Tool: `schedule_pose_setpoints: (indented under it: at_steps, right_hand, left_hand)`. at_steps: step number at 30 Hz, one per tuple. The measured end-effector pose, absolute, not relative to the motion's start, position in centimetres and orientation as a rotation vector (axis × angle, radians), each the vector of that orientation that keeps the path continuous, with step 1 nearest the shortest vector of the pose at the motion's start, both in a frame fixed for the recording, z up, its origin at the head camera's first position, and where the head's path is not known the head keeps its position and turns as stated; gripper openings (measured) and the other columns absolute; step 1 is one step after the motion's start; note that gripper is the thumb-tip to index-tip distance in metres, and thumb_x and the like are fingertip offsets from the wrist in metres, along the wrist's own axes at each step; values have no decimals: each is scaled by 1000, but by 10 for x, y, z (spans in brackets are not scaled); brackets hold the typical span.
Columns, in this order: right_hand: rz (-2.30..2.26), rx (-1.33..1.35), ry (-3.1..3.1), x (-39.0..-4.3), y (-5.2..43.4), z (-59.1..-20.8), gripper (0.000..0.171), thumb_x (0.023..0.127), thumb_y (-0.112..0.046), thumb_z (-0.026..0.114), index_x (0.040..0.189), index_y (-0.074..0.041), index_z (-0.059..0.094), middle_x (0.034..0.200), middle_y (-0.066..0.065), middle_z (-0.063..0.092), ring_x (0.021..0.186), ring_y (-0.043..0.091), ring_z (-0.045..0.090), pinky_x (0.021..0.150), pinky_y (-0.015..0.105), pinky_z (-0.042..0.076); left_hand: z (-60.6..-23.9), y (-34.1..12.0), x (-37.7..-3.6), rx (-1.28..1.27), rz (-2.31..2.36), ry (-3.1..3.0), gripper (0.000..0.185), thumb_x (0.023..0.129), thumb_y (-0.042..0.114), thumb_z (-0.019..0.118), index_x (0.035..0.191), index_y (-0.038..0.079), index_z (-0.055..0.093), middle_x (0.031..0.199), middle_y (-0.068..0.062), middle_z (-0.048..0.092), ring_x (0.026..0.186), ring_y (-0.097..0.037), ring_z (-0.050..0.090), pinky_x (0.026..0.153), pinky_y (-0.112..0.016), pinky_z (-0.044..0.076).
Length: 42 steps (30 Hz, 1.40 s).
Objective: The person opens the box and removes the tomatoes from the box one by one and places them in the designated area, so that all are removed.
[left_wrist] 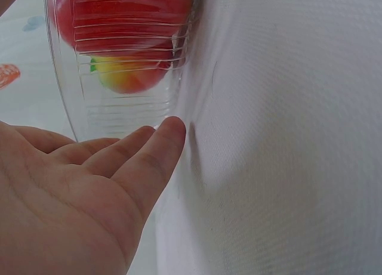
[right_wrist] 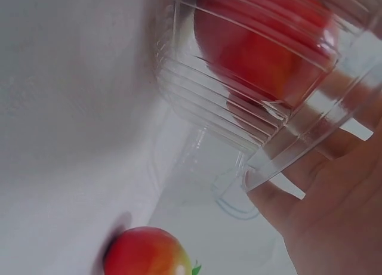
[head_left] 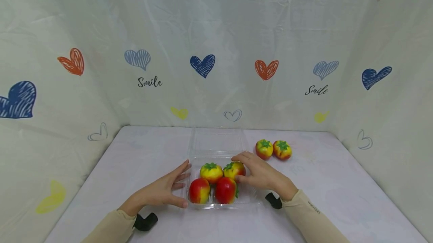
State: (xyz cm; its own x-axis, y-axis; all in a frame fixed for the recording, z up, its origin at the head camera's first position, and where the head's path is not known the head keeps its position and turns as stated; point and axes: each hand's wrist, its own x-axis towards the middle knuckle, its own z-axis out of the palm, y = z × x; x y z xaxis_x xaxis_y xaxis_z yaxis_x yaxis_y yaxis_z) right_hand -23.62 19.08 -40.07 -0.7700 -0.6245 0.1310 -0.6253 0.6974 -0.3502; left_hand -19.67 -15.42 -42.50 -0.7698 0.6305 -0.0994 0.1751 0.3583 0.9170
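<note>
A clear plastic clamshell box point(head_left: 203, 206) lies on the table with its lid point(head_left: 218, 141) folded back. Inside are several red-and-yellow fruits with green leafy tops: a front left fruit point(head_left: 199, 190), a front right fruit point(head_left: 226, 190), a back left fruit point(head_left: 211, 173) and a back right fruit point(head_left: 233, 170). My right hand point(head_left: 262, 173) reaches over the box's right rim and holds the back right fruit between fingers and thumb. Beside the box's left wall, my left hand point(head_left: 165, 188) has its fingers spread and holds nothing; its fingertips are close to the wall.
Two more such fruits stand on the table at the back right, a left one point(head_left: 264, 149) and a right one point(head_left: 282, 150). A white table point(head_left: 152, 141) lies beneath everything. Behind it hangs a pale curtain point(head_left: 216, 29) printed with hearts.
</note>
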Motion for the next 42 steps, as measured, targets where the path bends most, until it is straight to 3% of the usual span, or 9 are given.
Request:
schedule_pose_setpoints:
  at_steps: [7, 15, 42]
  right_hand:
    - [613, 1048, -2932, -237, 191, -401, 53, 81, -27, 71, 130, -13, 55, 126, -3, 53, 115, 14, 49, 100, 38, 46]
    - [532, 1092, -2882, -237, 190, -401, 48, 77, -27, 73, 122, -16, 60, 119, -5, 55, 113, 14, 48, 100, 37, 46]
    - [498, 1117, -2878, -240, 193, -404, 48, 79, -27, 76, 124, -22, 60, 119, -6, 54, 110, 11, 50, 98, 33, 48]
  left_hand:
    - [-426, -154, -197, 696, 1398, 2189, 113, 78, 25, 80, 154, 10, -2, 159, -17, 10, 139, -36, 29, 105, -44, 38]
    - [-425, -154, -197, 689, 1394, 2194, 113, 78, 26, 80, 154, 11, -2, 159, -16, 10, 139, -36, 29, 105, -44, 38]
    - [-424, -155, -196, 691, 1390, 2189, 112, 79, 25, 80, 154, 10, -2, 159, -17, 9, 138, -36, 31, 105, -44, 38]
